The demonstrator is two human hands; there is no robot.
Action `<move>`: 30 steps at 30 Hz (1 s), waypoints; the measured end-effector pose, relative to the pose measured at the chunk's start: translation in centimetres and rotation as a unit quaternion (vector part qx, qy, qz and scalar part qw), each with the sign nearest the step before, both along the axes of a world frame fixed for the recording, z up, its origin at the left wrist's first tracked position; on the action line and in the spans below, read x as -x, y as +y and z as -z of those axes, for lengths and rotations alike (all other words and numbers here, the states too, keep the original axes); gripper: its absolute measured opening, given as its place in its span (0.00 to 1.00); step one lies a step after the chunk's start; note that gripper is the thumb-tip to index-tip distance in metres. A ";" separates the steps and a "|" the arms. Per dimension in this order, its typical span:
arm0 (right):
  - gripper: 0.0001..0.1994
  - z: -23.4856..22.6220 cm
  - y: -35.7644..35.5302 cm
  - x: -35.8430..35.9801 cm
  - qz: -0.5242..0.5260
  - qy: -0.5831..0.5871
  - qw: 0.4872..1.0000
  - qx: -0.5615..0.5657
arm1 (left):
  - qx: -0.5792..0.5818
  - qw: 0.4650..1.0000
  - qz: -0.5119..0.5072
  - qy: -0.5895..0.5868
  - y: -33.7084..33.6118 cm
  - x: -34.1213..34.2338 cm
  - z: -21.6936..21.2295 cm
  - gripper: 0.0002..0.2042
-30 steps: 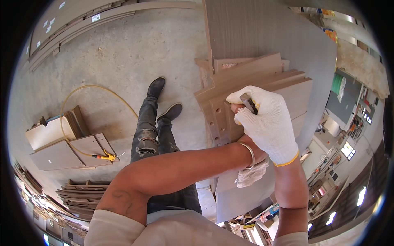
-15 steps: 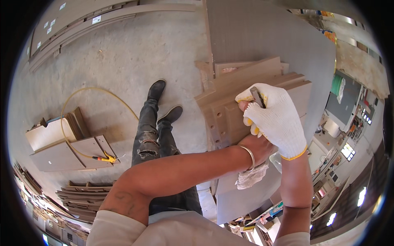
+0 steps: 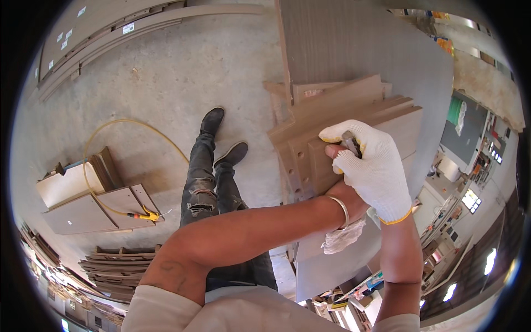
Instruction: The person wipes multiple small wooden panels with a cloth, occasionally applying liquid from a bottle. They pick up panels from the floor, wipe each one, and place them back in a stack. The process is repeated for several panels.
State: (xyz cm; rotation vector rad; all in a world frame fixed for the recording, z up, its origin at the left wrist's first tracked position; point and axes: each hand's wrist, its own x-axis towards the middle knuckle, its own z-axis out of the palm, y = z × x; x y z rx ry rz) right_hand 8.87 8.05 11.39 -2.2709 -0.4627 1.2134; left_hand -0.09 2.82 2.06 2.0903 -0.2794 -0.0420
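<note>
My right hand [image 3: 370, 169], in a white knit glove with its thumb tip bare, is closed around a small grey metal tool [image 3: 350, 143]. Only a short piece of that tool shows, so its exact kind is unclear. Below the glove, my left hand [image 3: 349, 200] is bare, with a bangle [image 3: 344, 213] at the wrist; its fingers are hidden behind the glove. Both hands are over a stack of brown wood-grain boards [image 3: 332, 124]. Round holes show in the boards left of the hands. A crumpled whitish cloth or wrap [image 3: 344, 238] lies beside my left wrist.
A large grey-brown panel [image 3: 354, 44] lies under the stack. On the floor to the left are leaning panels [image 3: 88, 213] and a yellow air blow gun [image 3: 148, 214] on a yellow hose [image 3: 130, 120]. Piled boards [image 3: 113, 274] stand nearer; long boards [image 3: 166, 22] lie far left.
My gloved right hand has shifted slightly down on the boards, and the metal tool in it has tilted. My left arm stays bent across. The whole view has shifted a little.
</note>
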 end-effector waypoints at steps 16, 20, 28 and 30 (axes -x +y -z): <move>0.22 0.0 -7.1 -1.4 0.310 0.161 0.871 -0.347 | -0.141 0.984 0.030 -0.105 2.4 0.0 0.2 0.30; 0.21 -0.6 -13.1 -2.1 0.408 0.069 0.797 -0.439 | -0.260 0.960 0.055 -0.085 4.6 -0.9 -3.2 0.33; 0.18 1.5 -25.4 -4.8 0.583 -0.109 0.746 -0.304 | -0.256 0.966 0.037 0.019 8.5 5.0 -4.9 0.37; 0.18 3.0 -26.9 -6.1 0.618 -0.141 0.726 -0.265 | -0.275 0.960 0.004 0.060 10.5 7.2 -5.0 0.40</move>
